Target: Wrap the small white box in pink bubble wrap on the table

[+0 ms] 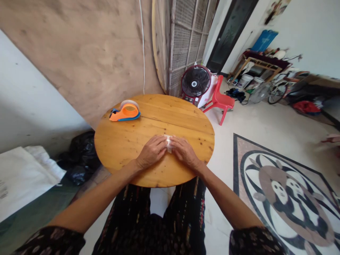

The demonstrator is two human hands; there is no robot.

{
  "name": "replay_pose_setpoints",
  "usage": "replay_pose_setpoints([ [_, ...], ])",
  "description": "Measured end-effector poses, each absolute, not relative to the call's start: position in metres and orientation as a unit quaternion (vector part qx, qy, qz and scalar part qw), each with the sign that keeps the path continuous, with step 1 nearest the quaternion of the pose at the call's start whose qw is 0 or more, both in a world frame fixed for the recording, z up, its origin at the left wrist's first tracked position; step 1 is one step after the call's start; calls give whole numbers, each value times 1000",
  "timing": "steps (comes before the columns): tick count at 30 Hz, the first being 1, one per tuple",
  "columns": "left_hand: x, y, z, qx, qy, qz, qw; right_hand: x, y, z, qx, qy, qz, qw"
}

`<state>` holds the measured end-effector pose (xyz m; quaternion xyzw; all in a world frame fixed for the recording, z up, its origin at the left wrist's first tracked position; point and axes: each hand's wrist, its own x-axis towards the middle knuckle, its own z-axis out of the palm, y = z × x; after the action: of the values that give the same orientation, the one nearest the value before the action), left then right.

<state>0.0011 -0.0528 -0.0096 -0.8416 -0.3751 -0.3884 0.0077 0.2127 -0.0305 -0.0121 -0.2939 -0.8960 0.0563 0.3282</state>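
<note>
A small whitish, translucent piece lies on the round wooden table, pinched between both hands. My left hand rests knuckles-up on the tabletop, its fingers curled onto the left side of the piece. My right hand mirrors it, with fingers closed on the piece's right side. What the piece is I cannot make out; it looks like folded tape or plastic. An orange and blue tape dispenser with a roll of tape sits at the table's far left, well away from both hands.
A black fan and a red plastic chair stand beyond the table. A black bag and white cloth lie to the left. A plywood sheet leans on the wall behind. Patterned floor spreads to the right.
</note>
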Motion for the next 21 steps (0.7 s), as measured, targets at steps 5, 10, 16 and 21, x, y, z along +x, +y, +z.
replay_pose_setpoints([
  [5,-4,-52,-12,-861,-363,-357,23,217,-38,-20,-308,-896,5,320],
  [10,-5,-47,-15,-878,-354,-322,17,222,-36,-20,-303,-910,17,281],
  [16,-6,-36,-19,-892,-328,-312,-7,220,-31,-23,-291,-912,28,288],
  [21,-1,-27,-25,-855,-370,-360,-50,211,-22,-22,-296,-897,43,325],
])
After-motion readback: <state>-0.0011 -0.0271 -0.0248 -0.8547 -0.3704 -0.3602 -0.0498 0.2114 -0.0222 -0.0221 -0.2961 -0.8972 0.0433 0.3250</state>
